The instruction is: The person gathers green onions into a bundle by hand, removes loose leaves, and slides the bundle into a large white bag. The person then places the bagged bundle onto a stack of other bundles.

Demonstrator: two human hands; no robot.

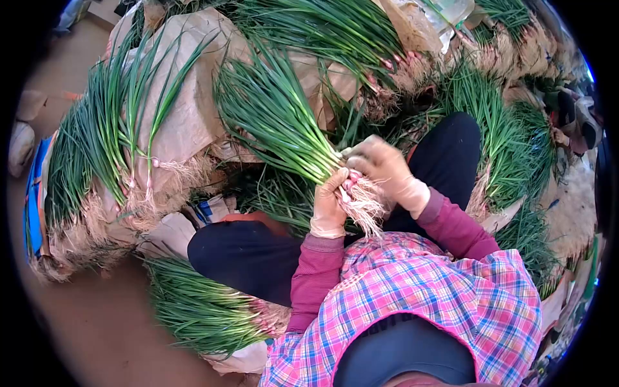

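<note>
My left hand [329, 208], in a pale glove, is wrapped round the lower stems of a bunch of green onions [277, 113], just beside the pinkish bulbs. The leaves fan out to the upper left and the pale roots hang toward my lap. At the right side of the bulbs is my right hand [382, 169], also gloved and blurred by motion. Its fingers are bent against the bunch, and what they pinch, if anything, is too smeared to make out.
More onions lie on brown sacking [187, 97] at the left, with another pile [342, 32] at the top. Bunches [496, 142] stand right of my knee, and one [206, 306] lies at lower left. A person's hand [561, 137] shows at the far right.
</note>
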